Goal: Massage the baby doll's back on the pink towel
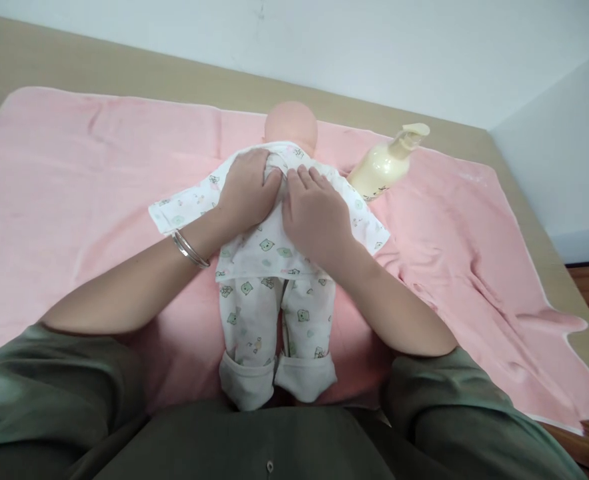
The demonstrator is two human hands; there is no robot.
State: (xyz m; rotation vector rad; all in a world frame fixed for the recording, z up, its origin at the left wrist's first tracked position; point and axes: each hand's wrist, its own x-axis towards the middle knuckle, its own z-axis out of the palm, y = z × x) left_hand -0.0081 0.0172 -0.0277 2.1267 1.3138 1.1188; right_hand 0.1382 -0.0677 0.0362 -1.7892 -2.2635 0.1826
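Observation:
A baby doll (290,123) lies on a pink blanket, its head at the far end and no facial features showing. It wears a white printed shirt (261,257) with the sleeves spread out to the sides. Matching printed trousers (251,320) cover its legs, with the cuffs turned up close to my body. My left hand (249,190) lies on the upper part of the shirt, thumb pointing inward. Beside it, my right hand (319,213) rests with its fingers stretched forward on the cloth. A small fold of the shirt runs between my fingertips; the doll's hands are hidden.
A cream pump bottle (381,170) lies tilted on the blanket, right of the doll by its sleeve. The pink blanket (99,180) is wrinkled at the right and covers most of the wooden table (124,67). A white wall (349,53) stands behind the table.

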